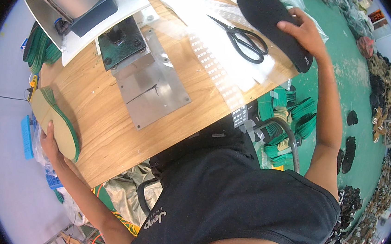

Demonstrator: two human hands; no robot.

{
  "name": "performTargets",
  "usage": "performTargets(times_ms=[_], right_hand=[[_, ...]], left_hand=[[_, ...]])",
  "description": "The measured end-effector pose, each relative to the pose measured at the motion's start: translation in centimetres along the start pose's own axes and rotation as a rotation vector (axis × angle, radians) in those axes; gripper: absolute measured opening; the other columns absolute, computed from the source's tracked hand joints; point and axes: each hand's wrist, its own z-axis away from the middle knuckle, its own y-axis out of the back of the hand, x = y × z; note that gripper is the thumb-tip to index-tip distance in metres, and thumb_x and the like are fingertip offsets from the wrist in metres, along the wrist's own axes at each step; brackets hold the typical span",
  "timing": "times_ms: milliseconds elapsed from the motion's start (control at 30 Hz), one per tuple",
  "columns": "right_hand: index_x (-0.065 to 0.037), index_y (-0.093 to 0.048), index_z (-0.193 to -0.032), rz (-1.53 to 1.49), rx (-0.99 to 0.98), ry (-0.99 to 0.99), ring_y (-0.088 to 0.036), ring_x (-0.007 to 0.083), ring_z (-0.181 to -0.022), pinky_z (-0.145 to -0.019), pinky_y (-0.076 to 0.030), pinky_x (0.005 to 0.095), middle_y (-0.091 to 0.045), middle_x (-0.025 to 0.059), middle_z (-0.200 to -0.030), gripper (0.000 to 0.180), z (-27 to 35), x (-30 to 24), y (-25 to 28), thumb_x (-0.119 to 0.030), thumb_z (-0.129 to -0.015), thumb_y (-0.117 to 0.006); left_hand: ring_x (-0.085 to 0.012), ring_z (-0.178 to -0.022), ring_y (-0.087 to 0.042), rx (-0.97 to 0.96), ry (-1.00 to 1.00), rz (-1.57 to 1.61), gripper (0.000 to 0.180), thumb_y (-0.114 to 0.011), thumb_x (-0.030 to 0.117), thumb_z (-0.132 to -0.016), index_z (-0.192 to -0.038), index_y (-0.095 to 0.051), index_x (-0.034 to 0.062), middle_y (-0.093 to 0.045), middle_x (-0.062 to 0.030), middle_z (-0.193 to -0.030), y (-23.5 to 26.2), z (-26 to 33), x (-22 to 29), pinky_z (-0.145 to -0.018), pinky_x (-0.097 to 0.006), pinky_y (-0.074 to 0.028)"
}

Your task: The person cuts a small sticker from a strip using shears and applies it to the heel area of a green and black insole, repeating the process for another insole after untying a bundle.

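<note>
At the table's left edge my left hand (50, 142) grips a stack of beige insoles (60, 131) with green edges, thumb on top and the other fingers hidden underneath. Far off at the upper right, my right hand (303, 34) is closed on a black insole (270, 17), holding it over the table's right end. The thumb lies on its face. A small pale mark shows at the insole's near end. Black-handled scissors (246, 43) lie with blades apart on white sheets just left of that insole.
A machine with a dark pad (121, 43) and a flat metal plate (161, 89) stands on the wooden table (196, 110). A label strip (218, 77) hangs over the front edge. Green insole bundles (293, 116) lie below right; more green insoles (39, 48) sit behind the machine.
</note>
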Motion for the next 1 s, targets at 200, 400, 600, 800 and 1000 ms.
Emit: performTargets(times_ms=[200,400,600,800,1000], right_hand=[[0.003,-0.058,-0.111,-0.102,-0.298,-0.304,-0.061,0.0158,-0.080,-0.074,-0.048,0.0269,-0.064,0.0092,-0.095,0.058,-2.3,1.0,0.3,-0.050,-0.086,-0.059],[0.006,-0.053,-0.120,0.523,0.171,0.039,-0.055,0.0317,-0.111,-0.088,-0.045,0.0351,-0.057,0.0230,-0.120,0.070,-1.8,4.9,-2.7,-0.051,-0.081,-0.065],[-0.001,-0.051,-0.119,-0.336,-0.012,0.782,-0.054,0.0241,-0.105,-0.090,-0.044,0.0339,-0.054,0.0141,-0.119,0.043,6.7,-23.3,-8.4,0.001,-0.077,-0.061],[-0.004,-0.060,-0.099,-0.703,0.144,1.105,-0.051,0.0271,-0.097,-0.085,-0.041,0.0396,-0.055,0.0095,-0.106,0.027,10.5,-31.6,-17.2,-0.009,-0.073,-0.059],[-0.007,-0.054,-0.076,-0.724,-0.023,1.169,-0.051,0.0253,-0.085,-0.072,-0.041,0.0387,-0.054,0.0062,-0.089,0.015,12.2,-28.9,-14.7,-0.016,-0.073,-0.065]], left_hand=[[-0.0270,-0.106,-0.057,0.049,-0.122,0.424,0.049,-0.054,0.029,-0.091,-0.128,-0.046,-0.0029,-0.056,-0.0155,-0.120,1.4,0.7,-0.3,-0.091,-0.041,-0.047],[-0.0258,-0.109,-0.055,0.296,-0.132,0.664,0.055,-0.050,0.044,-0.092,-0.130,-0.046,0.0037,-0.056,-0.0097,-0.123,-1.6,3.3,2.8,-0.096,-0.041,-0.043],[-0.0251,-0.100,-0.060,0.024,-0.335,0.556,0.055,-0.049,0.038,-0.093,-0.128,-0.041,-0.0040,-0.056,-0.0164,-0.116,-4.1,11.5,5.9,-0.085,-0.036,-0.051],[-0.0247,-0.117,-0.048,-0.157,-0.240,0.582,0.082,-0.049,0.063,-0.084,-0.132,-0.038,-0.0028,-0.048,-0.0151,-0.128,-11.6,19.5,7.1,-0.100,-0.039,-0.039],[-0.0261,-0.117,-0.049,-0.379,-0.236,0.360,0.087,-0.058,0.058,-0.074,-0.134,-0.038,-0.0023,-0.049,-0.0148,-0.129,-11.2,22.0,6.5,-0.100,-0.040,-0.039]])
